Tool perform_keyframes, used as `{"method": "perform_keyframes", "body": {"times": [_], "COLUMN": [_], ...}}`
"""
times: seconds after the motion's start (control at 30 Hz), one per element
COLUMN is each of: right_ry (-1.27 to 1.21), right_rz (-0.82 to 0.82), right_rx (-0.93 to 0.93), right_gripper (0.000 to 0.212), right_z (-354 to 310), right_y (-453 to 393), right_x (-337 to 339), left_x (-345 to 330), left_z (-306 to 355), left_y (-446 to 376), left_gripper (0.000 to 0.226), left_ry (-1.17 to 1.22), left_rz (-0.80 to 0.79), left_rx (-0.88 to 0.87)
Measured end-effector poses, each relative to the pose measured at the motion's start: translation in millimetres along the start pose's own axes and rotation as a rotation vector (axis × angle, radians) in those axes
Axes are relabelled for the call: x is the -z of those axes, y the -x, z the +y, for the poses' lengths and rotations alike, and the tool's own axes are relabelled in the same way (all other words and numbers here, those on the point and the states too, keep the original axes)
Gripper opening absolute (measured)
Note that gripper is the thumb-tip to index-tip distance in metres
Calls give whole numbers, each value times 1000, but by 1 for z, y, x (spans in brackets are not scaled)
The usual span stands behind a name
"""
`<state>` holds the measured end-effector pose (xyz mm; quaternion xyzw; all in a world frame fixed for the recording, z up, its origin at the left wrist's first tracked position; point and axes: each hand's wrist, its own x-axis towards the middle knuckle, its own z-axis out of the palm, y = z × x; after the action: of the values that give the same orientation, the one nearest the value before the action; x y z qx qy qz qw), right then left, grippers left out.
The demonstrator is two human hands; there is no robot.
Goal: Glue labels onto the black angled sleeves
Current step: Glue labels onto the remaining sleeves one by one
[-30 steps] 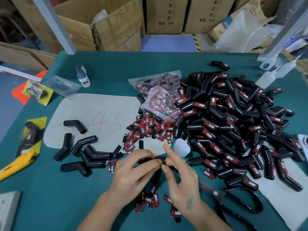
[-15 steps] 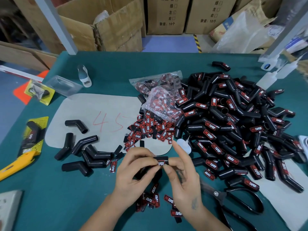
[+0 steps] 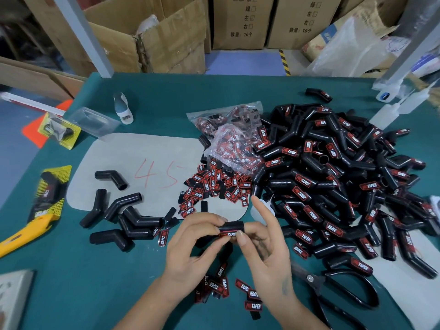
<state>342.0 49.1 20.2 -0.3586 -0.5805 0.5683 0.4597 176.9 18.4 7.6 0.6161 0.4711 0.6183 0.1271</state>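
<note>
Near the table's front edge, between our two hands: we've got one black angled sleeve (image 3: pixel 231 226) lifted off the green table (image 3: pixel 71 294), its red label (image 3: pixel 227 234) facing us.
Left hand (image 3: pixel 190 248): fingers curled round the sleeve's left end, thumb underneath, a firm hold.
Right hand (image 3: pixel 264 241): thumb and middle finger pinch the right end by the label; the index finger sticks straight up, free.
Change: half a second back the label sat square on top under our fingertips; now the sleeve has rolled, the label sits on its lower face, and the right index finger has lifted clear.
Bags: two clear plastic bags (image 3: pixel 228 134) behind the loose labels hold more red-and-black labels; we can't count them through the crinkled film.
Loose labels (image 3: pixel 214 186): spilled on the grey mat (image 3: pixel 142 148) just beyond our hands, with a smaller scatter (image 3: pixel 238 291) under our wrists.
Labelled pile (image 3: pixel 333 182): a big heap of sleeves to the right.
Bare sleeves (image 3: pixel 114 210): a small group to the left, on and off the mat.
Boxes: open cardboard cartons (image 3: pixel 152 36) behind the table; contents not visible from here.
Hard to see: the held sleeve's bend hides behind our left fingers; a white bottle (image 3: pixel 259 208) is half covered by the right index finger; scissors (image 3: pixel 333 289) run out of frame at the bottom right.
</note>
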Motion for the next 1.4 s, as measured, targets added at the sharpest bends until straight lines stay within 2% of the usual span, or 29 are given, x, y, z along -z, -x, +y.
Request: {"method": "perform_keyframes", "body": {"times": [0.23,0.37,0.5,0.63,0.93,1.13,1.4], "right_ry": [-58,-53,-6,44,47,-41,-38], "right_rz": [-15,3,37,43,43,25,0], "right_rx": [-68,-78,-34,1,-45,-102,-120], "right_gripper": [62,64,62,63,66,69,65], "right_z": [-3,-2,2,7,10,11,10], "right_y": [-3,-4,-2,-2,-3,-5,-5], "right_x": [1,1,-2,-3,-2,0,2], "left_x": [1,-1,3,2,0,-4,-6], "left_z": [3,11,12,17,19,18,18], "left_y": [-2,-5,-10,-10,-10,-7,-6], "left_gripper": [27,41,27,23,24,28,29], "left_ry": [85,225,209,315,354,264,234], "left_rz": [9,-17,-197,-194,-150,-175,-155], "left_rx": [119,324,464,559,582,529,511]}}
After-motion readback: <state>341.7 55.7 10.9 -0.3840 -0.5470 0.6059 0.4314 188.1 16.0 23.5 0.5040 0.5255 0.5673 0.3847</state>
